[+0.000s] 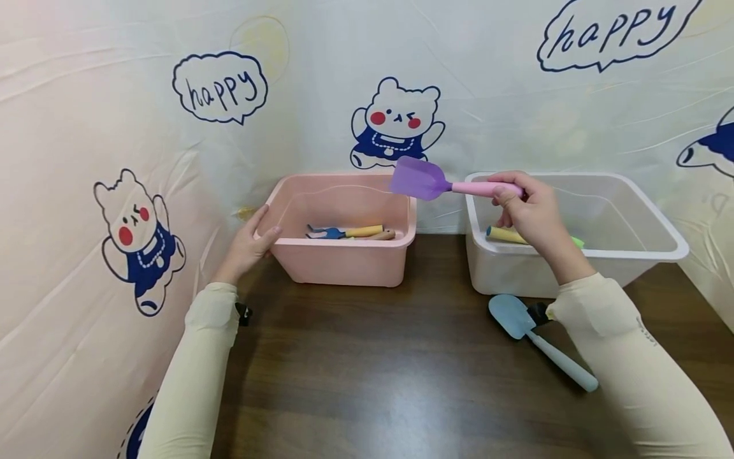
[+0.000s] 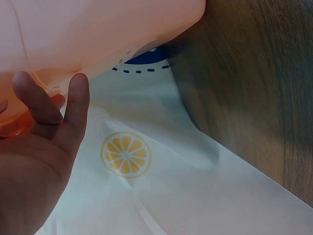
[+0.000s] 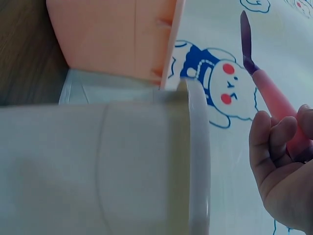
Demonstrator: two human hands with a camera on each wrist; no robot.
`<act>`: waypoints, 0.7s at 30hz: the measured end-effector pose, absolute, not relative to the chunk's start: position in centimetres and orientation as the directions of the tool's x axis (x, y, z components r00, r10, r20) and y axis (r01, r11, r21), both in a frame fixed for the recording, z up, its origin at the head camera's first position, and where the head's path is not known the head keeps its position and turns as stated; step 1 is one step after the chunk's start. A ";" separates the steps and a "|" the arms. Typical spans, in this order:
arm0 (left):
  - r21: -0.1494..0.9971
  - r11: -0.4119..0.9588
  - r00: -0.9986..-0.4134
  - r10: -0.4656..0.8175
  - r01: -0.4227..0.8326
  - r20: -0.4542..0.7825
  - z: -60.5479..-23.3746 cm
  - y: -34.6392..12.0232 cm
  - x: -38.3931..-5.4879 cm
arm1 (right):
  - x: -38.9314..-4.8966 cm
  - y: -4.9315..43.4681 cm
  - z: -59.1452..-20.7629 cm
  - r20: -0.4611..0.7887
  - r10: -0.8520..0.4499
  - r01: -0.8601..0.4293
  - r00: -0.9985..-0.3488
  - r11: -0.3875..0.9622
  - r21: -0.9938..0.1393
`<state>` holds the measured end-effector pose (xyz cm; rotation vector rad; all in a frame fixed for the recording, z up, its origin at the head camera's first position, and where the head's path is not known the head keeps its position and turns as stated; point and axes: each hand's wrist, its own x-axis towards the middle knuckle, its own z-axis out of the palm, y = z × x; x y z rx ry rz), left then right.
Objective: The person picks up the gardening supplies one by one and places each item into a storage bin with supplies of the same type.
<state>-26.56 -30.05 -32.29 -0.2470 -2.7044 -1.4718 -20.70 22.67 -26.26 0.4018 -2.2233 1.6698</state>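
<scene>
My right hand [image 1: 530, 207] grips the pink handle of a small purple-bladed spade [image 1: 421, 178]. It holds the spade level above the gap between the two bins, the blade pointing left over the pink bin's right rim. The right wrist view shows the spade [image 3: 274, 93] edge-on, with fingers around its handle. At the left end of the pink bin [image 1: 344, 262], my left hand [image 1: 243, 248] holds the rim. In the left wrist view two fingers of this hand [image 2: 39, 166] stand apart beside the bin wall [image 2: 112, 29]; the others are partly hidden.
Inside the pink bin lie a blue-headed tool [image 1: 329, 233] with a yellow handle and a tan-handled one [image 1: 381, 235]. The white bin [image 1: 636, 254] on the right contains a yellow-handled tool [image 1: 504, 234]. A light blue trowel [image 1: 556, 350] lies on the dark wooden table [image 1: 367, 370] before it.
</scene>
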 end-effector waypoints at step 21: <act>0.813 0.556 -0.985 0.104 0.173 0.138 -33.1 -30.5 -27.0 | -20.2 26.1 -26.1 0.453 0.044 -0.435 -0.891 0.206 -0.876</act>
